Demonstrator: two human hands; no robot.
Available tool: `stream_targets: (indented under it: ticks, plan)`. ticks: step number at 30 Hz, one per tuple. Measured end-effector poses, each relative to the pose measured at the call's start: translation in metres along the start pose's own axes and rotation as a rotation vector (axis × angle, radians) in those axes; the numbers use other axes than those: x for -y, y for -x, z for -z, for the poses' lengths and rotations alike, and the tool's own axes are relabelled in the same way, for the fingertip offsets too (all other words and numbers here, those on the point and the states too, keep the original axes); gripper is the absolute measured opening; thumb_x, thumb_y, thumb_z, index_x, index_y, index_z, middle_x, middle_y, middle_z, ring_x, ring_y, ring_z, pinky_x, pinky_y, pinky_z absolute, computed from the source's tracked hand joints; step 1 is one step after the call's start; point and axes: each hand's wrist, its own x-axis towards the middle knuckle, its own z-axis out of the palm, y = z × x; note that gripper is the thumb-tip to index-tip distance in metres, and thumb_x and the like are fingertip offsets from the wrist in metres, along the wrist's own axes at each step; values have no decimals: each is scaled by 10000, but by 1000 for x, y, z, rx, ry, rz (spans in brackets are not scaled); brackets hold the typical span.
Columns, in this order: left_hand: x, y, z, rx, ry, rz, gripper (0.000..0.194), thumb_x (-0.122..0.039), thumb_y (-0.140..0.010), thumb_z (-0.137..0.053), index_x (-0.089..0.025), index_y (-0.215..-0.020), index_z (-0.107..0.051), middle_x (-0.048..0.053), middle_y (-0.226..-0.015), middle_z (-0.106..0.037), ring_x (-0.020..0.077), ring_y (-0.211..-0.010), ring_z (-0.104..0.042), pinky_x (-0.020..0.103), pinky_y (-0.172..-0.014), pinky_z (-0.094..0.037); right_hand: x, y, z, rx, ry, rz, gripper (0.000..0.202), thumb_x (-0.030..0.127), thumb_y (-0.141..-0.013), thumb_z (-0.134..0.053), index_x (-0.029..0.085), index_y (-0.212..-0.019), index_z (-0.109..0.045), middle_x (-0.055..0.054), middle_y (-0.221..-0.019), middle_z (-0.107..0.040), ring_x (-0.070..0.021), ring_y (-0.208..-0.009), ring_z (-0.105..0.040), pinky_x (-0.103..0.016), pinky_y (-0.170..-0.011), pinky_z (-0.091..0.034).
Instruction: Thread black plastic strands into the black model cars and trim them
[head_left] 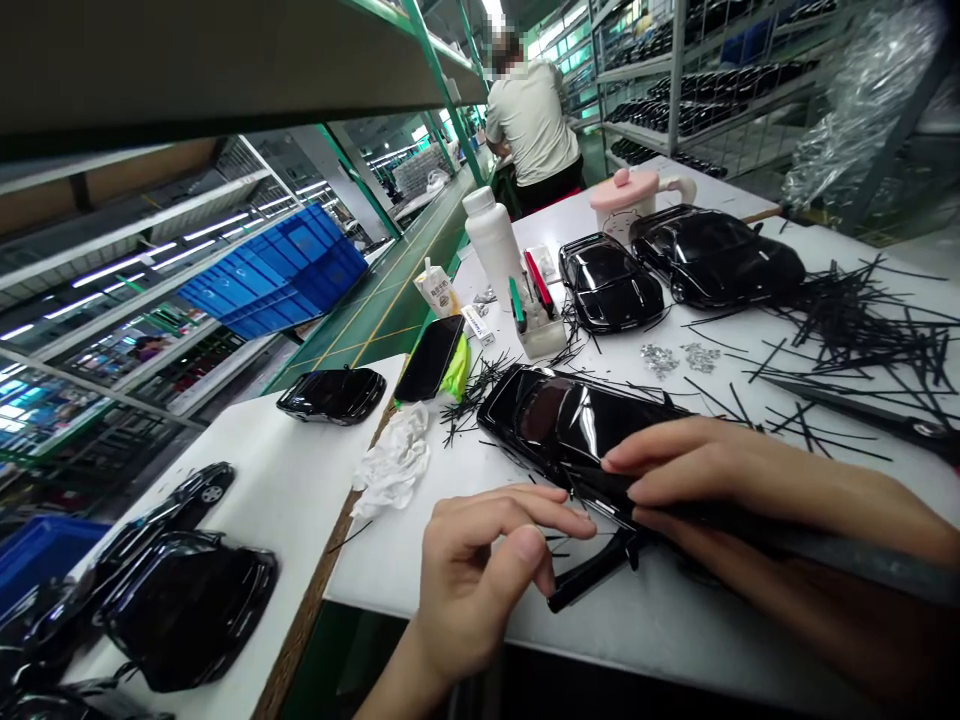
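A black model car (600,420) lies on the white table in front of me. My right hand (697,470) reaches in from the right, fingertips on the car's glossy body and thumb along its near side, closed on it. Just left of that, my left hand (487,570) is held with its index finger stretched toward the car's near edge and its thumb apart. Below those fingers is a long black curved part (592,572); whether a curled finger touches its end I cannot tell.
Black strips (855,320), dark scissors (847,400) and small silvery pieces (679,358) lie beyond my right hand. Behind are two model cars (611,285), a white bottle (491,240), a pink-lidded mug (622,205), a phone (430,358) and crumpled tissue (394,460). Several cars (187,610) stand left. A person (536,125) sits ahead.
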Motion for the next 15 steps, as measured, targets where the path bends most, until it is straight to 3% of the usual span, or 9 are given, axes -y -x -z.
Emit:
stream_targets:
  ticks: [3,7,11,13,15]
  plan:
    - [-2,0,0,78,33,-47,478,-385,-1019,-549,-196,-589,-640,46,-854,-831,189,-788,-791,340,-866,-639,0,-1,1,75,-68,23,166,290,-1016,-520,331,-1004,-681,16,-1079,-775,-155,-968,-758,-162,-789,-591]
    - [-4,-2,8,99,-23,-89,468,-409,-1035,-504,-199,-651,-671,58,-840,-826,206,-809,-792,360,-881,-634,-2,1,1,19,-88,1,159,234,-972,-586,335,-1006,-704,25,-1031,-795,-168,-920,-770,-185,-781,-610]
    - [-4,-15,20,57,-262,-119,86,-204,-985,-588,-201,-982,-674,35,-926,-797,163,-879,-760,308,-894,-608,-2,4,-1,-34,-56,-153,166,242,-887,-716,361,-1000,-740,36,-1024,-799,-211,-922,-777,-228,-758,-641]
    - [-3,-24,23,161,-458,-189,194,-93,-925,-605,-192,-1090,-629,39,-985,-767,159,-947,-725,285,-880,-589,-1,5,-2,-77,-58,-215,121,301,-869,-750,370,-969,-749,41,-988,-803,-224,-909,-780,-239,-724,-654]
    - [0,-34,24,283,-610,-283,205,-74,-903,-589,-181,-1077,-613,50,-1003,-745,175,-986,-690,291,-868,-574,0,5,-1,-138,-66,-262,101,359,-846,-780,374,-942,-753,43,-958,-808,-231,-894,-783,-242,-695,-663]
